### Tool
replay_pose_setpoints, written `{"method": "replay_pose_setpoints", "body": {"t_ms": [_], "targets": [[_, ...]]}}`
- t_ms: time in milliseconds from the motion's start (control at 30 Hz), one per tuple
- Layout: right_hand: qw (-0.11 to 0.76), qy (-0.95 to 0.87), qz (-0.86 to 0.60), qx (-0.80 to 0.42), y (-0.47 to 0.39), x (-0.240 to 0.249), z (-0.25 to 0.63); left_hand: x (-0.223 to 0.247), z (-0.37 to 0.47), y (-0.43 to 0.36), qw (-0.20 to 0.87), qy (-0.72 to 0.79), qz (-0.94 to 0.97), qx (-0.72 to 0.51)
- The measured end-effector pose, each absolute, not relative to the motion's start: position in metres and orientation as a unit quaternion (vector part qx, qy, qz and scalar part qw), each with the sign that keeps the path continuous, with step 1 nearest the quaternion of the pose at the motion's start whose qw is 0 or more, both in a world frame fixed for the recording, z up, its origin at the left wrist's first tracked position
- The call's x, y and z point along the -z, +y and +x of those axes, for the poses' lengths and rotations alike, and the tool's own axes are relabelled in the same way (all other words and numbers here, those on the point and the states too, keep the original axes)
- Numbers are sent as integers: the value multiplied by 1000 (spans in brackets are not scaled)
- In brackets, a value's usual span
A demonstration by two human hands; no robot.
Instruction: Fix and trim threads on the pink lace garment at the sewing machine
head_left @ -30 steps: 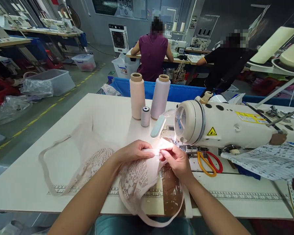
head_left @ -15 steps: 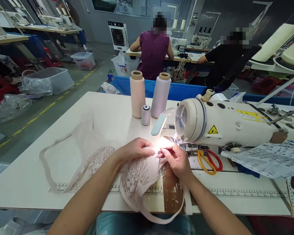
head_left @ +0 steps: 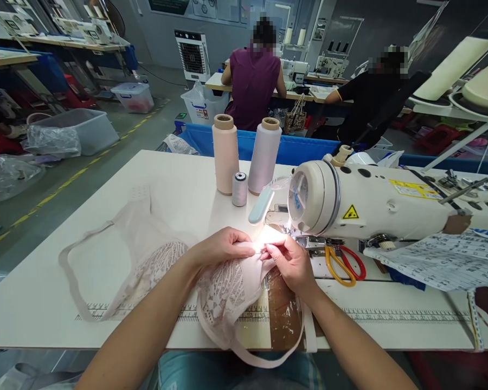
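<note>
A pale pink lace bra (head_left: 223,287) lies across the table, one cup between my forearms and its strap looping over the front edge. My left hand (head_left: 224,246) pinches the top edge of that cup, thumb and fingers closed on the fabric. Close beside it, my right hand (head_left: 288,261) pinches the same edge with thumb and forefinger. Both hands are in front of the sewing machine (head_left: 366,197), under its bright lamp, whose glare washes out the detail at the fingertips. The bra's other wing and strap (head_left: 136,227) spread out to the left.
Two large thread cones (head_left: 225,157) and a small spool (head_left: 239,189) stand behind my hands. Scissors with orange and red handles (head_left: 345,265) lie under the machine arm, near printed sheets (head_left: 435,260). A ruler strip (head_left: 402,315) runs along the front. Two people sit at machines beyond.
Both hands keep their pinch on the bra edge in nearly the same place. The whole view has shifted slightly, so things appear a little further left and higher.
</note>
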State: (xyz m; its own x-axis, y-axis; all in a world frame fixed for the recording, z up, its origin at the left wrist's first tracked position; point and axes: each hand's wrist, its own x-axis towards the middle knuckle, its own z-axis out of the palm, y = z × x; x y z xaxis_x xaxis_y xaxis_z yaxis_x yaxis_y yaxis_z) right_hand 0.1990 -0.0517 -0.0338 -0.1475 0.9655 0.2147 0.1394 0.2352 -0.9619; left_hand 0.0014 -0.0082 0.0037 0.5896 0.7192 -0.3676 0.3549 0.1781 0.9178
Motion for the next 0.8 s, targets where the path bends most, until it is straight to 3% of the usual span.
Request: {"method": "replay_pose_setpoints", "body": {"t_ms": [800], "targets": [[473, -630, -450, -421, -53, 32, 198, -1, 0, -8, 641, 421, 625, -147]]}}
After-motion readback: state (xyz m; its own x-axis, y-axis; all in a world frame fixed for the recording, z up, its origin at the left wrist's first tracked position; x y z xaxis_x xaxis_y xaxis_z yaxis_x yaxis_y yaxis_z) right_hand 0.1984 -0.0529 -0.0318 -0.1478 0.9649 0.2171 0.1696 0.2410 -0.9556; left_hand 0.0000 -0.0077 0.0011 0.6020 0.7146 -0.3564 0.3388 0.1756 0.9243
